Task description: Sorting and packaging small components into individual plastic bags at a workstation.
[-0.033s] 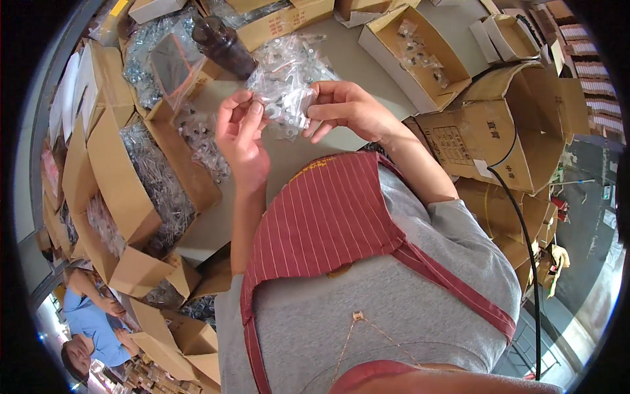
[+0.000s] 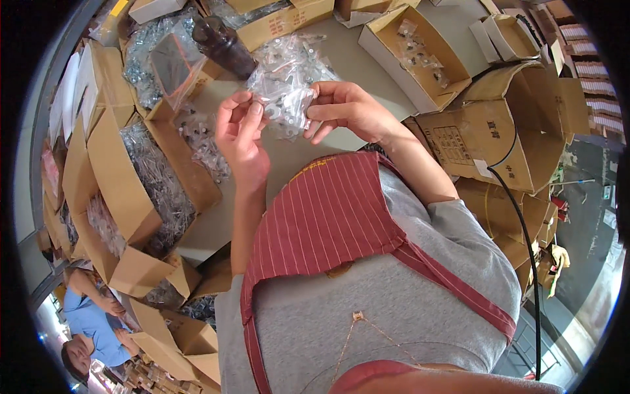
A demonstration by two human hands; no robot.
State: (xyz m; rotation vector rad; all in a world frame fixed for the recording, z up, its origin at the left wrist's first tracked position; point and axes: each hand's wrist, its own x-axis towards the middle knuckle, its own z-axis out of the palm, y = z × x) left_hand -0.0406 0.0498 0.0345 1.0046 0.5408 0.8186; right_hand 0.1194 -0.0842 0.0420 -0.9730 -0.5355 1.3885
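Between my two hands, above the table, is a clear plastic bag (image 2: 287, 108) with small metal and dark parts inside. My left hand (image 2: 244, 128) pinches its left edge between thumb and fingers. Thumb and fingers of my right hand (image 2: 341, 110) close on the right edge, with the lower fingers partly curled. Just beyond the bag lies a pile of similar small clear bags (image 2: 298, 52), partly covered by it. More small bags of parts (image 2: 200, 141) lie on the table left of my left hand.
A dark brown jar (image 2: 223, 46) lies tilted by the pile. Cardboard boxes of bagged hardware (image 2: 157, 190) line the left side. At the far right stands an open box (image 2: 394, 49) holding several small bags, beside a larger carton (image 2: 472, 134). A black cable (image 2: 528, 243) hangs at right. Lower left, a person in blue (image 2: 95, 325) sits.
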